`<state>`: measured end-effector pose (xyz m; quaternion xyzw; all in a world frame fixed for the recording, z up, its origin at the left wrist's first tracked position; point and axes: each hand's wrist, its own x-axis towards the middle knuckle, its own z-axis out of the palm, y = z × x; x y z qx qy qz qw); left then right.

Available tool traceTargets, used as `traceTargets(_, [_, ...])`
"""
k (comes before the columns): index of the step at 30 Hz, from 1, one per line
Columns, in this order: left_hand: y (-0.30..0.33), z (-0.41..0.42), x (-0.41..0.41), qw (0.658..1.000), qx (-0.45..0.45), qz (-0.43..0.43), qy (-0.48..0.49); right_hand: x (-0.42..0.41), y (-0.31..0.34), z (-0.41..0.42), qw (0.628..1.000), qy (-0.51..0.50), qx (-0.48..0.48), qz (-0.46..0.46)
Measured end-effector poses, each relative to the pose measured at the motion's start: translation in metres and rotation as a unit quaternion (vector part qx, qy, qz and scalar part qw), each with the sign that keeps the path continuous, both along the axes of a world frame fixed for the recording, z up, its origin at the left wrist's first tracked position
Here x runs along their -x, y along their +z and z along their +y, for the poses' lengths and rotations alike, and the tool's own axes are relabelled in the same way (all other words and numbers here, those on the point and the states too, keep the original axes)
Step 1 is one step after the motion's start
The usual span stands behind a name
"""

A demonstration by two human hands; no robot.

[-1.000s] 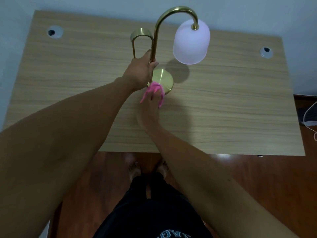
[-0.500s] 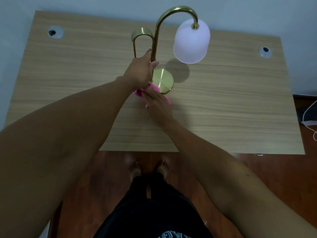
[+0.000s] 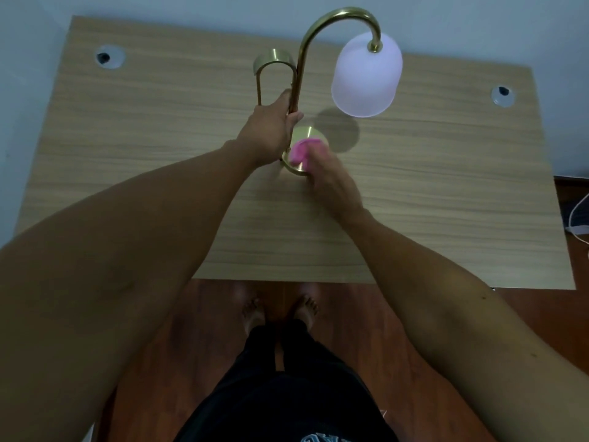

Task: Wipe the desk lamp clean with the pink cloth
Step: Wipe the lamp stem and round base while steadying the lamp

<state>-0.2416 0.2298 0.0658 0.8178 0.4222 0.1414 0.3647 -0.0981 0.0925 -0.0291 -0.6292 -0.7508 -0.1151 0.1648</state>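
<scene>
Desk lamp (image 3: 320, 74) stands toward the surface's (image 3: 127, 154) far edge; left hand (image 3: 271, 129) clenches its stem to steady it, while right hand (image 3: 331, 180), blurred, apparently presses the pink cloth (image 3: 299, 153) onto its base.

Both bare forearms stretched forward, converging toward the middle. Left hand (image 3: 271, 129) wrapped around the thin curved brass stem (image 3: 298, 74), thumb on the far side. Right hand (image 3: 331, 180), slightly blurred, knuckles up, fingers pressing the crumpled pink cloth (image 3: 299, 153) down. Bare feet together below.
</scene>
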Motion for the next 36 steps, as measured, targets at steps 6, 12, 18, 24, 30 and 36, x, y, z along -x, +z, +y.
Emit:
traceTargets(6, [0.0, 0.001, -0.001, 1.0, -0.006, -0.004, -0.003, -0.008, 0.006, 0.001, 0.997, 0.049, 0.004, 0.052])
traceTargets(12, [0.0, -0.001, 0.0, 1.0, -0.02, 0.0, -0.002, -0.011, -0.016, -0.007, 0.989, 0.121, 0.009, -0.084])
traceTargets(18, [0.0, 0.0, -0.001, 1.0, -0.013, -0.001, -0.002, 0.027, -0.011, -0.005, 0.986, -0.087, 0.007, 0.144])
traceTargets(24, [-0.001, 0.0, -0.001, 1.0, -0.012, -0.002, -0.006, 0.015, -0.031, -0.005, 0.998, 0.039, 0.052, 0.014])
traceTargets(30, [-0.002, 0.002, 0.0, 1.0, -0.023, -0.001, -0.01, 0.0, -0.033, -0.02, 0.995, 0.052, 0.07, 0.044])
traceTargets(36, [-0.002, 0.001, 0.0, 1.0, -0.022, -0.001, -0.012, 0.007, -0.034, -0.011, 0.996, 0.013, 0.085, 0.025])
